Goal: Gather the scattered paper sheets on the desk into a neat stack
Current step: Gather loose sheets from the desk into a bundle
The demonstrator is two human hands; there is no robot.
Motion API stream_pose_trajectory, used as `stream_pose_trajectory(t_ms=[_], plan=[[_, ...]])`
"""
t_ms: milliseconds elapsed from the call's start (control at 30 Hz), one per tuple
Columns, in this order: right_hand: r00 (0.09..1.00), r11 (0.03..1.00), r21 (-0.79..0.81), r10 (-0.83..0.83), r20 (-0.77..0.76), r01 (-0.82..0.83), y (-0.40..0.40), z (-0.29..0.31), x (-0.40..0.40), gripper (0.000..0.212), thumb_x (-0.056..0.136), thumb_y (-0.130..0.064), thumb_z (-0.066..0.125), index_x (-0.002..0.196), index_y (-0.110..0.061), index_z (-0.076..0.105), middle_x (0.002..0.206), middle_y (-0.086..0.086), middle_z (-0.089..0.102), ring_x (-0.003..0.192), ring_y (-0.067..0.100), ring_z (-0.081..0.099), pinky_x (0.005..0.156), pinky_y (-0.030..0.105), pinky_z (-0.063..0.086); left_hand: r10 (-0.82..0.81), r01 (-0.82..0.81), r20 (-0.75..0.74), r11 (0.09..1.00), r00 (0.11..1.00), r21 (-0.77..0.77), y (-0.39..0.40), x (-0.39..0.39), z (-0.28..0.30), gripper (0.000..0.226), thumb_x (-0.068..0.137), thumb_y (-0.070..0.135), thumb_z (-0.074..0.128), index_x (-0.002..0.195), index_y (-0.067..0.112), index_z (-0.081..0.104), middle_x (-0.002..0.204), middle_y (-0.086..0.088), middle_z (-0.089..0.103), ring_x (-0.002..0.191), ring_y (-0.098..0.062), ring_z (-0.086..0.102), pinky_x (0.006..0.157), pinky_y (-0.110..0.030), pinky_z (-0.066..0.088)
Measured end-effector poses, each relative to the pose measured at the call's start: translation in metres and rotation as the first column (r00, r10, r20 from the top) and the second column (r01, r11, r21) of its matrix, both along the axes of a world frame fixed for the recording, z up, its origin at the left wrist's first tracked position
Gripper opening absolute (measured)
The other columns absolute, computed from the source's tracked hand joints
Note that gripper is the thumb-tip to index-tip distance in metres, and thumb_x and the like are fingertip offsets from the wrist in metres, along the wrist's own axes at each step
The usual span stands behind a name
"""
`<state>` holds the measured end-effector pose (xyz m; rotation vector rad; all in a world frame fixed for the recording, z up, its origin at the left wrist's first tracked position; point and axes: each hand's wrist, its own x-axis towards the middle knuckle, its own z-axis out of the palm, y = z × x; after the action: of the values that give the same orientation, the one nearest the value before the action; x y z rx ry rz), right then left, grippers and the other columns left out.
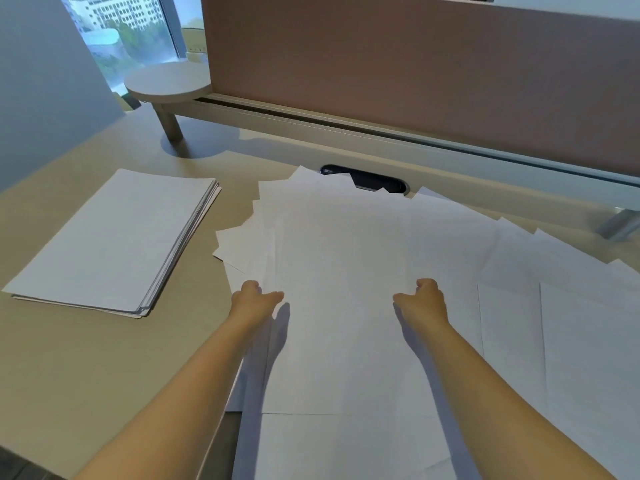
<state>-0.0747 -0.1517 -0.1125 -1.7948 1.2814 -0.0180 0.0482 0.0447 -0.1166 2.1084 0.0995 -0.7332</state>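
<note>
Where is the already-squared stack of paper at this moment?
In the head view, the neat stack lies on the desk's left side, apart from the scattered sheets and left of the left hand.

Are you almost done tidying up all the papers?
Partly. One neat stack already sits at the desk's left. The left hand and right hand each hold a side of the top sheet on the loose pile. Many scattered sheets still fan out to the right.
</note>
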Motion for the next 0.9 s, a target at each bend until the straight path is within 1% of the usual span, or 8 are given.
stream_pose_trajectory(t_ms=[167, 267, 400, 533, 600, 667, 733, 900], plan=[[0.993, 0.95, 0.307, -0.077, 0.087, 0.047, 0.015, -0.004, 0.004, 0.013, 0.084, 0.002, 0.052, 0.095, -0.004, 0.048, 0.094, 0.009, 0.047, 0.078, 0.022, 0.052, 0.078, 0.024, 0.044, 0.01, -0.008, -0.022, 0.998, 1.0, 0.063, 0.019, -0.007, -0.001, 0.047, 0.09, 0.02, 0.055, 0.125, -0.008, 0.044, 0.109, -0.02, 0.058, 0.09, -0.028, 0.053, 0.073, -0.031, 0.04], [0.995, 0.952, 0.306, -0.003, 0.098, -0.027, 0.025, -0.005, 0.005, 0.046, 0.087, 0.0, 0.051, 0.13, 0.004, 0.036, 0.107, 0.016, 0.054, 0.099, 0.026, 0.056, 0.094, 0.037, 0.046, 0.008, -0.005, -0.028, 0.995, 1.0, 0.103, 0.036, -0.011, 0.001, 0.038, 0.092, 0.021, 0.053, 0.119, -0.006, 0.048, 0.111, -0.02, 0.054, 0.1, -0.03, 0.054, 0.08, -0.033, 0.04], [0.994, 0.945, 0.311, 0.078, 0.076, -0.098, 0.034, -0.004, 0.004, 0.018, 0.087, 0.002, 0.049, 0.105, -0.001, 0.048, 0.082, 0.008, 0.05, 0.08, 0.023, 0.049, 0.076, 0.027, 0.039, 0.081, -0.084, -0.09, 0.996, 0.993, -0.036, 0.051, -0.018, 0.004, 0.024, 0.089, 0.018, 0.06, 0.101, -0.002, 0.057, 0.097, -0.014, 0.062, 0.094, -0.029, 0.057, 0.08, -0.033, 0.042], [0.99, 0.948, 0.299, 0.081, 0.114, -0.112, 0.032, -0.004, -0.002, 0.026, 0.085, 0.007, 0.049, 0.111, 0.007, 0.052, 0.114, 0.017, 0.056, 0.105, 0.032, 0.055, 0.094, 0.032, 0.043, 0.036, -0.047, -0.166, 0.997, 0.985, -0.066, 0.049, -0.03, 0.009, 0.018, 0.09, 0.007, 0.056, 0.073, 0.003, 0.056, 0.048, -0.004, 0.055, 0.053, -0.019, 0.051, 0.052, -0.022, 0.039], [0.99, 0.952, 0.279, 0.107, 0.088, -0.127, 0.025, 0.001, -0.006, 0.029, 0.087, 0.004, 0.05, 0.115, 0.011, 0.05, 0.118, 0.021, 0.056, 0.105, 0.035, 0.056, 0.094, 0.036, 0.045, 0.021, -0.028, -0.117, 0.998, 0.993, -0.059, 0.044, -0.03, 0.007, 0.009, 0.09, 0.002, 0.053, 0.096, -0.002, 0.06, 0.067, -0.008, 0.056, 0.067, -0.022, 0.052, 0.057, -0.024, 0.039], [0.99, 0.959, 0.254, 0.108, 0.092, -0.128, 0.016, 0.005, -0.012, 0.011, 0.091, -0.003, 0.048, 0.083, 0.003, 0.053, 0.082, 0.016, 0.055, 0.071, 0.026, 0.053, 0.063, 0.028, 0.044, -0.008, 0.006, -0.07, 0.999, 0.998, -0.035, 0.039, -0.028, 0.002, 0.025, 0.09, 0.001, 0.052, 0.114, -0.006, 0.056, 0.087, -0.012, 0.057, 0.085, -0.024, 0.051, 0.071, -0.028, 0.041], [0.99, 0.962, 0.26, 0.049, 0.132, -0.082, 0.006, 0.003, -0.015, 0.034, 0.093, -0.007, 0.046, 0.06, -0.009, 0.037, 0.06, 0.007, 0.038, 0.051, 0.018, 0.034, 0.048, 0.023, 0.027, -0.031, 0.031, -0.04, 0.999, 0.999, -0.015, 0.035, -0.027, 0.0, 0.029, 0.091, 0.003, 0.052, 0.118, -0.006, 0.055, 0.1, -0.015, 0.058, 0.091, -0.024, 0.051, 0.079, -0.029, 0.04], [0.985, 0.967, 0.251, -0.007, 0.172, -0.037, 0.001, -0.008, -0.014, 0.043, 0.093, -0.001, 0.046, 0.054, -0.013, 0.031, 0.054, 0.004, 0.032, 0.046, 0.017, 0.029, 0.033, 0.014, 0.027, -0.043, 0.043, -0.044, 0.999, 0.998, 0.019, 0.037, -0.023, -0.006, 0.029, 0.09, 0.007, 0.056, 0.115, -0.008, 0.057, 0.097, -0.014, 0.057, 0.091, -0.026, 0.052, 0.081, -0.031, 0.041]])
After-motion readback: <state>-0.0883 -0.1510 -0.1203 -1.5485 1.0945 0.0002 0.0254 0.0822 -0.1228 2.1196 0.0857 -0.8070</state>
